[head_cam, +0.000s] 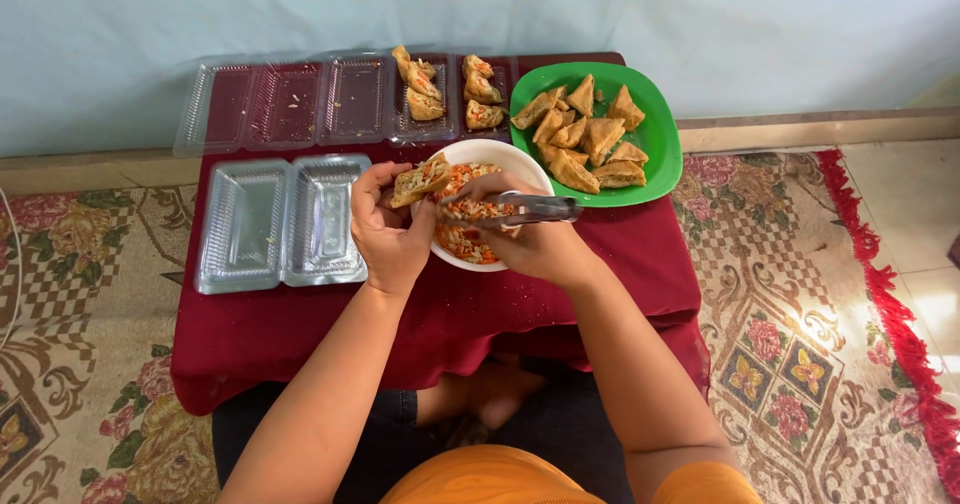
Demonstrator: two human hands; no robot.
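My left hand point(388, 232) holds a brown fried tofu piece point(420, 181), slit open with filling showing, over the left rim of a white bowl point(519, 156). The bowl holds a shredded orange and white vegetable mix point(470, 239). My right hand point(540, 239) grips metal tongs point(530, 209) lying across the bowl, their tips down in the mix. A green plate point(655, 159) just right of the bowl carries several fried tofu triangles point(585, 139).
A low table under a dark red cloth point(460, 314) stands on a patterned carpet point(800, 344). Clear plastic clamshell boxes: one open pair point(280, 222) at left, a row point(285, 104) at the back, with several filled tofu pieces point(445, 89) in two compartments. A pale wall is behind.
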